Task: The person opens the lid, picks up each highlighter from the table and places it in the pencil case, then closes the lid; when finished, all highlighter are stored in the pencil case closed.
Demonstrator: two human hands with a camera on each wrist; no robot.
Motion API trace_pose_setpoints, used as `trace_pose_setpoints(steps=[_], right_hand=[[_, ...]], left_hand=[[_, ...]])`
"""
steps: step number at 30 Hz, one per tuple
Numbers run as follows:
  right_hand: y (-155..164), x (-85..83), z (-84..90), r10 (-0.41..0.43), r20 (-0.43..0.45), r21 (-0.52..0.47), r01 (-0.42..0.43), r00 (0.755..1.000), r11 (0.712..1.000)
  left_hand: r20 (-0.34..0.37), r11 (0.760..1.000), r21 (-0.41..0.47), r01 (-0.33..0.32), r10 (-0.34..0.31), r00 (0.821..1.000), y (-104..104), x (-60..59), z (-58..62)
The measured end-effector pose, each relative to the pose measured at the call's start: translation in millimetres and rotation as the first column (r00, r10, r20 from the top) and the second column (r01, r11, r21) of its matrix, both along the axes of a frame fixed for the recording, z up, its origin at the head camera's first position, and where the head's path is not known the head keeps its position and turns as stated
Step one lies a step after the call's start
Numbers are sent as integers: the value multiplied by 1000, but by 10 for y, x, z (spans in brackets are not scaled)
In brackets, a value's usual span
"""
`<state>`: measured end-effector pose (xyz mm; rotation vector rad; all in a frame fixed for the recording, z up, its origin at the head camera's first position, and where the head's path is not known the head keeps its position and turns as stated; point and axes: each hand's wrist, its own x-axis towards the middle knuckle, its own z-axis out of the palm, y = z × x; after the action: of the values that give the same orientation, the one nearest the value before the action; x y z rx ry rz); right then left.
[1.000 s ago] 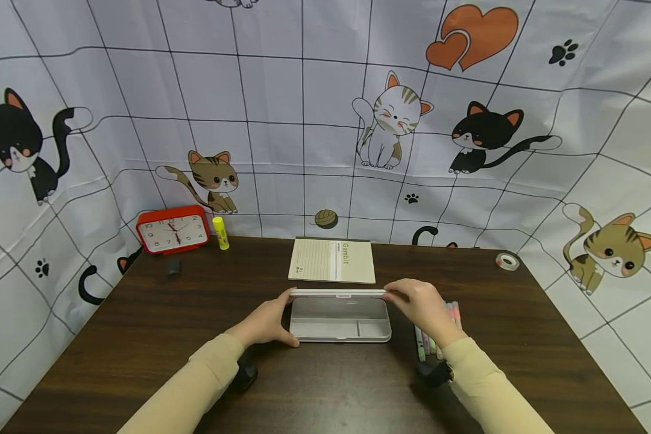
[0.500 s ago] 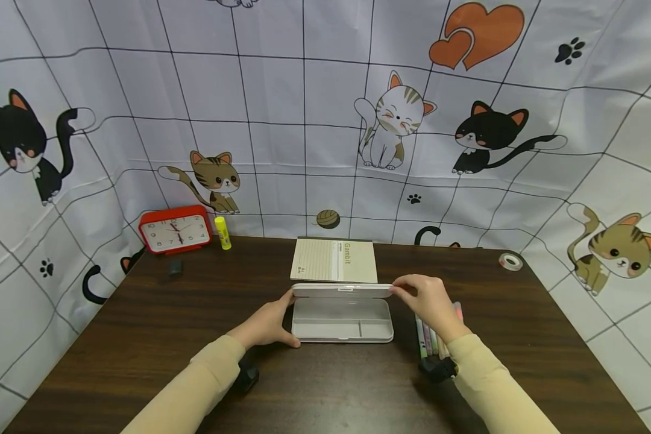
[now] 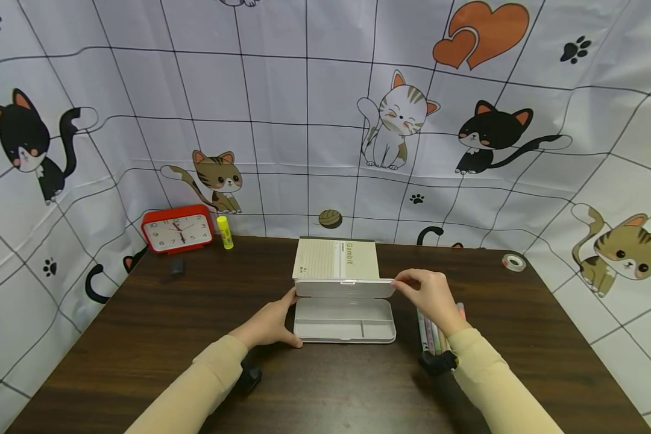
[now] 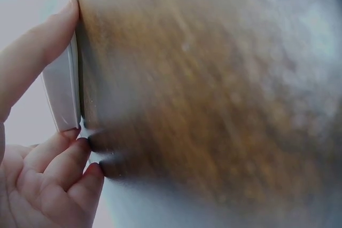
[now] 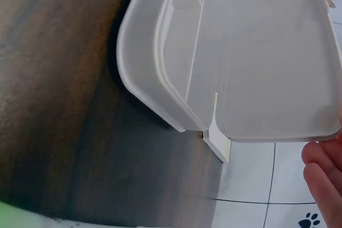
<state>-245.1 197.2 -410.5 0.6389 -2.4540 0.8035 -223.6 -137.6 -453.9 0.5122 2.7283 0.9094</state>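
Step in hand, by judgement: opening the white case [image 3: 344,313], which lies at table [image 3: 141,337] centre just in front of the notebook [image 3: 336,260], lid [image 3: 345,288] raised approx. upright. L hand [image 3: 268,322] braces the case's left end, thumb and fingers curled vs. its wall; R hand [image 3: 431,296], right of case above the pens [image 3: 431,334], pinches the lid's right corner. Next move likely calls for swinging the lid fully back w/ base held steady; legible text: "Gambit" on notebook cover.
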Motion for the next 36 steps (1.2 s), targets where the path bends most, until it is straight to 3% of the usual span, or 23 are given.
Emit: trace_pose_setpoints(steps=[7,17,30,36], right_hand=[[-8,-66,19,-30,104,-36,34,994,999],[-30,-151,43,-37,178,-78,52,983,996],[-35,-190,-1,-60,188,-103,80,980,991],[-38,-174,-10,-40,163,-123,61,986,990]], left_hand=[[3,1000,5,10,-10,1000,-6,-3,-12],[-4,1000,14,19,-19,1000,-29,-5,-15],[7,999,31,15,-16,1000,-27,6,-37],[44,995,98,15,-19,999,-76,-15,-24]])
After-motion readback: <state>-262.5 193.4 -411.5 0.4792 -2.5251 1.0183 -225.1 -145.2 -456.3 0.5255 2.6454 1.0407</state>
